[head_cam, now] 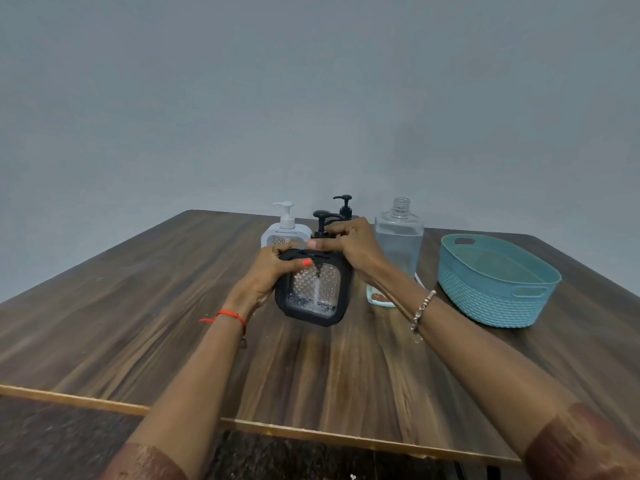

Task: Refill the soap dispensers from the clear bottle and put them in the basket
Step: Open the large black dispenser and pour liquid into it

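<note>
Now 3 dispensers, both grips clamped on black dispenser; 1 basket.

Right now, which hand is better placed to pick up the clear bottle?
Right. The right hand is at the black dispenser's pump, next to the clear bottle; the left hand holds the dispenser's far side.

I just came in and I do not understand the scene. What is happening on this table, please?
A person is working on a black soap dispenser. The left hand grips its body while the right hand holds the pump top. A white dispenser and another black one stand behind. The clear bottle, uncapped, stands to the right, and the blue basket holds no dispenser yet.
</note>
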`<state>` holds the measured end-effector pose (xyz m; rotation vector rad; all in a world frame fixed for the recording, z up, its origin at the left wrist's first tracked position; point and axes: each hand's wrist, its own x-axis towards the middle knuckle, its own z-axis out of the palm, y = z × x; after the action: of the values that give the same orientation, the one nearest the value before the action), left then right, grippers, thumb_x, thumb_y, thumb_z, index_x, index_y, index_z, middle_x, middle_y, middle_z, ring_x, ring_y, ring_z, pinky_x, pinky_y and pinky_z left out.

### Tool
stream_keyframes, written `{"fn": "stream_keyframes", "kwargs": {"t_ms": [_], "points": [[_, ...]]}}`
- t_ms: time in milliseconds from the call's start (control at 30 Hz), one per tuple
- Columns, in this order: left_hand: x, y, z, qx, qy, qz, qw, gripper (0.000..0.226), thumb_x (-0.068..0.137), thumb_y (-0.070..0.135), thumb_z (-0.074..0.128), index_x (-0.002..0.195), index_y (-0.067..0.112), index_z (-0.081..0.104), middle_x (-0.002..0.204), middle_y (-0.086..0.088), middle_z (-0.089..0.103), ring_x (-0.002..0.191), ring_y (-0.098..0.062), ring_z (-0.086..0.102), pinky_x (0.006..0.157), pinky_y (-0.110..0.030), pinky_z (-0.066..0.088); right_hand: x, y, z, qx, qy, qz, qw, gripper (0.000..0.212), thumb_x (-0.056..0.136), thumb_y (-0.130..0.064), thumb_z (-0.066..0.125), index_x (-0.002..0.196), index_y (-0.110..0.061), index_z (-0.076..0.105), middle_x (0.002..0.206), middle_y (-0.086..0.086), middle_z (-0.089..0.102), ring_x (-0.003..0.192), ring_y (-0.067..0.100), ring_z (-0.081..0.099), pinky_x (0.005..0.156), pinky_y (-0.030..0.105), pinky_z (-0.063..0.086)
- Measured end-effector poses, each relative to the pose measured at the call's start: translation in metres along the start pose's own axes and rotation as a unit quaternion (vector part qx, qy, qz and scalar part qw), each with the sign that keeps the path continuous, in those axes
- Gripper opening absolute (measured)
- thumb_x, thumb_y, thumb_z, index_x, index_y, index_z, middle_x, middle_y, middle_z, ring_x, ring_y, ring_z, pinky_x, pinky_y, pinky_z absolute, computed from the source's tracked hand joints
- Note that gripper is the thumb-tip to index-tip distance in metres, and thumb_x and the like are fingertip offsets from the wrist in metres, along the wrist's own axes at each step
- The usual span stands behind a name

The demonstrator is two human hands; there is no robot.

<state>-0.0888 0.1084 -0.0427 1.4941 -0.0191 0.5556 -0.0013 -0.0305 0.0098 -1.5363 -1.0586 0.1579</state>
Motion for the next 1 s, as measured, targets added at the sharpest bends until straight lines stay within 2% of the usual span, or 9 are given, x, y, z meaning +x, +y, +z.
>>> {"fn": "stream_keyframes", "kwargs": {"t_ms": [33, 133, 200, 333, 467, 600, 767, 900, 1000], "points": [[0.0, 0.0, -0.003, -0.027, -0.024, -0.006, 0.999, 0.039, 0.05, 0.012, 0.085, 0.086, 0.01, 0.072, 0.078, -0.002, 0.074, 0.071, -0.012, 0.068, 0.068, -0.021, 0.056, -0.001, -0.002, -0.003, 0.026, -0.044, 0.005, 0.999, 0.003, 0.071, -0.003, 0.075, 0.074, -0.005, 0.074, 0.068, 0.01, 0.069, 0.063, 0.014, 0.061, 0.065, 0.025, 0.05], [-0.001, 0.003, -0.004, -0.07, -0.081, -0.041, 0.993, 0.068, 0.034, 0.032, 0.093, 0.091, 0.005, 0.068, 0.083, -0.005, 0.072, 0.077, -0.015, 0.068, 0.074, -0.024, 0.056, 0.002, 0.0, -0.014, 0.141, -0.181, 0.036, 0.973, 0.024, 0.08, 0.002, 0.059, 0.076, -0.014, 0.076, 0.073, -0.005, 0.073, 0.072, 0.006, 0.068, 0.07, 0.016, 0.053], [0.002, 0.004, -0.001, -0.042, -0.077, -0.045, 0.995, 0.06, 0.042, 0.025, 0.09, 0.093, 0.005, 0.065, 0.084, -0.002, 0.072, 0.079, -0.014, 0.067, 0.077, -0.024, 0.055, 0.006, 0.002, -0.021, 0.174, -0.211, 0.055, 0.96, 0.018, 0.076, -0.007, 0.061, 0.085, -0.013, 0.076, 0.081, -0.003, 0.075, 0.078, 0.007, 0.069, 0.076, 0.017, 0.054], [0.006, 0.001, 0.004, 0.046, 0.048, -0.034, 0.997, 0.041, 0.056, 0.008, 0.083, 0.096, 0.008, 0.069, 0.089, -0.004, 0.074, 0.086, -0.019, 0.067, 0.087, -0.033, 0.051, 0.009, 0.005, -0.026, 0.094, -0.101, 0.09, 0.986, 0.028, 0.083, -0.001, 0.063, 0.11, 0.003, 0.063, 0.083, -0.004, 0.072, 0.08, 0.008, 0.067, 0.074, 0.016, 0.052], [0.006, -0.003, 0.013, 0.121, 0.115, -0.015, 0.986, 0.042, 0.058, 0.01, 0.085, 0.097, 0.011, 0.069, 0.096, -0.007, 0.072, 0.09, -0.018, 0.067, 0.078, -0.024, 0.053, 0.001, 0.003, -0.008, -0.146, 0.02, 0.057, 0.987, 0.033, 0.07, -0.03, 0.08, 0.066, -0.002, 0.063, 0.063, 0.014, 0.058, 0.053, 0.01, 0.046, 0.052, 0.016, 0.035], [0.002, -0.003, 0.026, 0.138, 0.133, 0.015, 0.981, 0.03, 0.061, 0.008, 0.084, 0.084, 0.016, 0.066, 0.089, -0.007, 0.07, 0.082, -0.016, 0.066, 0.077, -0.026, 0.053, 0.005, 0.005, 0.002, -0.227, 0.085, 0.051, 0.969, 0.048, 0.069, -0.027, 0.08, 0.046, -0.012, 0.041, 0.046, -0.001, 0.04, 0.043, 0.009, 0.032, 0.041, 0.016, 0.026], [0.0, -0.002, 0.021, 0.088, 0.102, -0.004, 0.991, 0.027, 0.065, 0.002, 0.079, 0.087, 0.014, 0.068, 0.083, -0.002, 0.072, 0.078, -0.013, 0.067, 0.074, -0.024, 0.053, 0.007, 0.001, -0.011, -0.147, -0.01, 0.048, 0.988, 0.023, 0.073, -0.012, 0.077, 0.084, 0.006, 0.069, 0.072, 0.001, 0.064, 0.064, 0.007, 0.057, 0.062, 0.018, 0.046], [-0.002, -0.003, 0.019, 0.045, 0.056, -0.022, 0.997, 0.026, 0.072, -0.006, 0.069, 0.088, 0.014, 0.068, 0.074, 0.006, 0.074, 0.072, -0.007, 0.068, 0.072, -0.019, 0.054, 0.006, 0.0, -0.03, 0.011, -0.139, 0.071, 0.988, 0.034, 0.081, 0.012, 0.059, 0.115, 0.011, 0.058, 0.088, 0.005, 0.069, 0.08, 0.008, 0.066, 0.08, 0.017, 0.054], [-0.002, -0.003, 0.025, 0.017, 0.073, -0.026, 0.997, 0.022, 0.071, -0.004, 0.071, 0.087, 0.012, 0.069, 0.073, 0.004, 0.074, 0.071, -0.009, 0.068, 0.076, -0.023, 0.053, 0.007, -0.001, -0.037, 0.11, -0.156, 0.091, 0.977, 0.041, 0.083, 0.019, 0.047, 0.123, 0.011, 0.051, 0.09, 0.001, 0.073, 0.088, 0.012, 0.068, 0.089, 0.023, 0.053]]}}
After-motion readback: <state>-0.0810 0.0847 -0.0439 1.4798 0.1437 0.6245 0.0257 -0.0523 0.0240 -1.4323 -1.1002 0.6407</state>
